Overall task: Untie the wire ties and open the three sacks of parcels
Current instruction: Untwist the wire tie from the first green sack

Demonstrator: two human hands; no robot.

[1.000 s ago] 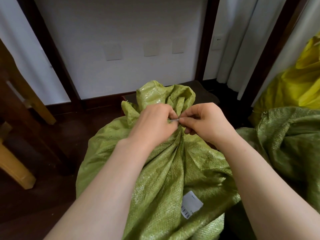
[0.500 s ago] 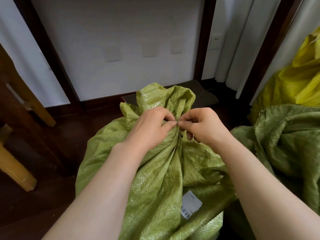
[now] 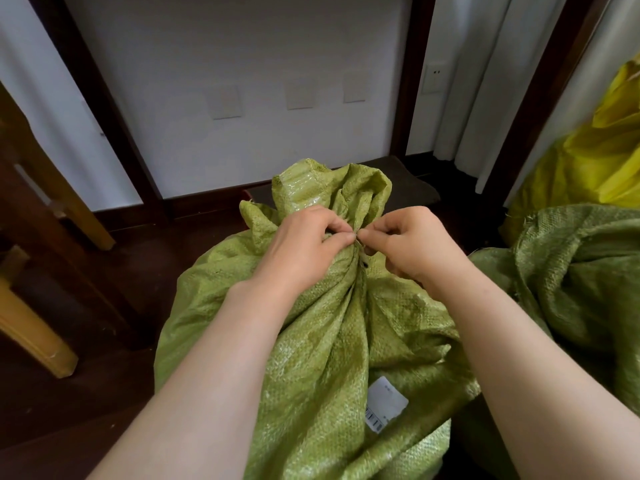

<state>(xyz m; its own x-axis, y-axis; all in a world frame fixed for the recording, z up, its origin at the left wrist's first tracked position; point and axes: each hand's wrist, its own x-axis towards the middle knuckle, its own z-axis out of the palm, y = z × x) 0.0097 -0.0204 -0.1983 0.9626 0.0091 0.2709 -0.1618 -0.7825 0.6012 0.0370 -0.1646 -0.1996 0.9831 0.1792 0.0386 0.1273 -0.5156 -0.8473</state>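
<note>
Hands barely shifted since a second ago, left hand point(image 3: 304, 247) and right hand point(image 3: 412, 244) at tied neck of green sack point(image 3: 322, 341) on floor point(image 3: 104, 403), both pinching wire tie point(image 3: 357, 237), mostly hidden under them, second green sack point(image 3: 581, 271) and yellow sack point(image 3: 595, 161) cut off at right edge

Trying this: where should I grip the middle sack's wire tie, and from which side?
Pinch the wire tie at its twisted ends, from the near side of the middle sack, where its neck cinches and left hand and right hand fingertips meet.
</note>
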